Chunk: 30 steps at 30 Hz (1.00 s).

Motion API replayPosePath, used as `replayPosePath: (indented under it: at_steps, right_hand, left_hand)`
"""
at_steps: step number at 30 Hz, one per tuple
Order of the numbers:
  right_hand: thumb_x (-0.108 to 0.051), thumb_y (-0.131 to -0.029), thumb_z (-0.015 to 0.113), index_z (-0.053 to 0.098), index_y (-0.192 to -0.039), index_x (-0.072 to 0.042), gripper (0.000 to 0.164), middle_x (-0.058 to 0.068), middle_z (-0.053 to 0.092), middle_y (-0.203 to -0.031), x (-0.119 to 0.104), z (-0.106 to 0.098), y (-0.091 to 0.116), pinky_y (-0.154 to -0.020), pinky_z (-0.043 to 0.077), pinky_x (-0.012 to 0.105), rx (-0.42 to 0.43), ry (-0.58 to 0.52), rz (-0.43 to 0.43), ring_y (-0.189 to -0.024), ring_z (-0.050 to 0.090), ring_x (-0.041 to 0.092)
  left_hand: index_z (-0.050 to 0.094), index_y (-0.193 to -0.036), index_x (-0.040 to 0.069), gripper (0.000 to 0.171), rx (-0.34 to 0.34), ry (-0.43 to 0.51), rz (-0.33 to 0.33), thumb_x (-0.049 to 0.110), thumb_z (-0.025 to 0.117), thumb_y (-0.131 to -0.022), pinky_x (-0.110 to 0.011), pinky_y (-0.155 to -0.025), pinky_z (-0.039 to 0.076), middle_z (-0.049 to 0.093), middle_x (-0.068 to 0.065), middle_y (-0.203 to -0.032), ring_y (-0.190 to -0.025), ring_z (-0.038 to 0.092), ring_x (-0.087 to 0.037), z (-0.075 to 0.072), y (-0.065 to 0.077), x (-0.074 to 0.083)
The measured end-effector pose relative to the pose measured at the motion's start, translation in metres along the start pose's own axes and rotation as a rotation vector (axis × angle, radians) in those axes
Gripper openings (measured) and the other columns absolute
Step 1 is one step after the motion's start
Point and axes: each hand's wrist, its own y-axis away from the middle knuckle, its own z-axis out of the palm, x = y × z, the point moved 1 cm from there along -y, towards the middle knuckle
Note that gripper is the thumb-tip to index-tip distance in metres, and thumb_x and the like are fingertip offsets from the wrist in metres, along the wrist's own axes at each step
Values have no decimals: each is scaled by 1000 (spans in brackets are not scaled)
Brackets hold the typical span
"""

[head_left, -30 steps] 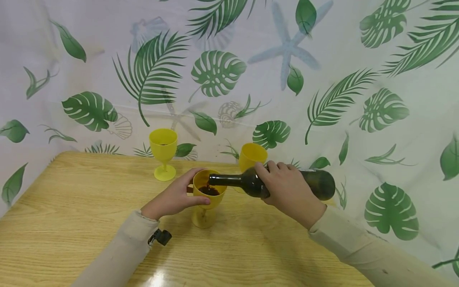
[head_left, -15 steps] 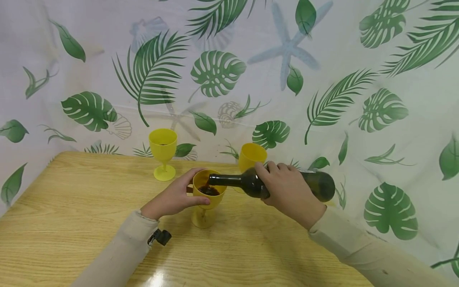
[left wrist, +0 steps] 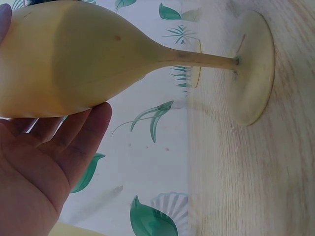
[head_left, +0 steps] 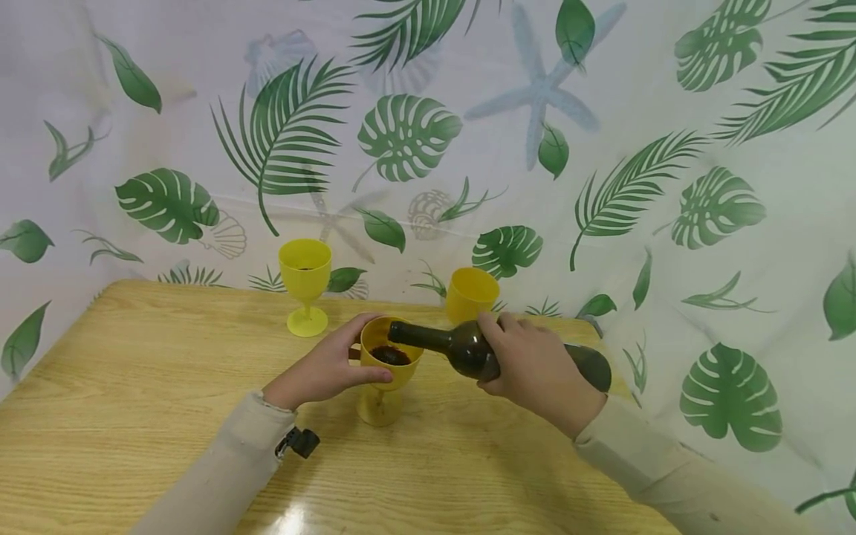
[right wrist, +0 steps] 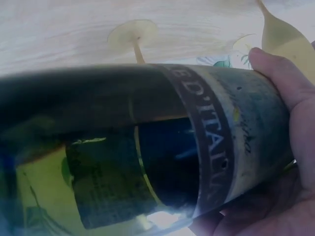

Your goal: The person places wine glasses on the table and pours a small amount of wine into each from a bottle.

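- Bottle (head_left: pixel 471 353), dark glass: it hangs nearly level above the worktop (head_left: pixel 167 386), base toward the right edge, neck toward my left, its mouth just over the near goblet's rim.
- My right hand (head_left: pixel 535 364) is clamped round the bottle's body; the right wrist view shows a label (right wrist: pixel 214 132) with the letters "D'ITALIA".
- My left hand (head_left: pixel 328 371) is wrapped round the near goblet's bowl, thumb on the side closest to me, fingers on the other.
- Near goblet (head_left: pixel 404 375), yellow: upright, set in from the far edge, with dark liquid (head_left: pixel 391 356) inside its bowl.
- Left-hand goblet (head_left: pixel 305 280), yellow too: upright close to the far edge, something dark showing in it.
- Third goblet (head_left: pixel 468 297), also yellow: near the far edge, toward the far right corner, partly hidden behind the bottle and my right hand.
- A leaf-printed cloth (head_left: pixel 408 141) hangs beyond the far edge.
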Motion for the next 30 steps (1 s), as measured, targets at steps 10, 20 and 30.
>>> replayPosePath:
  at_steps: [10, 20, 30]
  right_hand:
    - [-42, -69, 96, 54, -127, -9, 79, 8, 65, -100, -9, 13, -1, -62, 58, 39, -42, -144, 107, -79, 66, 21]
    - [-45, -69, 95, 55, -130, -14, 79, 7, 67, -108, -15, 26, -5, -71, 60, 43, -69, -261, 201, -88, 69, 21]
    - [-47, -70, 95, 53, -133, -12, 83, 4, 71, -116, -18, 48, -2, -81, 60, 42, -15, -372, 247, -95, 71, 21]
  left_hand:
    - [42, -153, 24, 78, -11, 12, 14, 38, 84, -88, -58, -109, 45, 59, -7, -140, -126, 58, -26, -1, -1, 1]
    - [43, -152, 26, 76, -4, -8, 14, 38, 83, -89, -58, -109, 45, 59, -1, -139, -126, 57, -25, -3, -1, -2]
    - [44, -151, 23, 74, -7, 2, 28, 35, 83, -90, -56, -110, 44, 58, -1, -138, -125, 57, -23, -4, -3, -3]
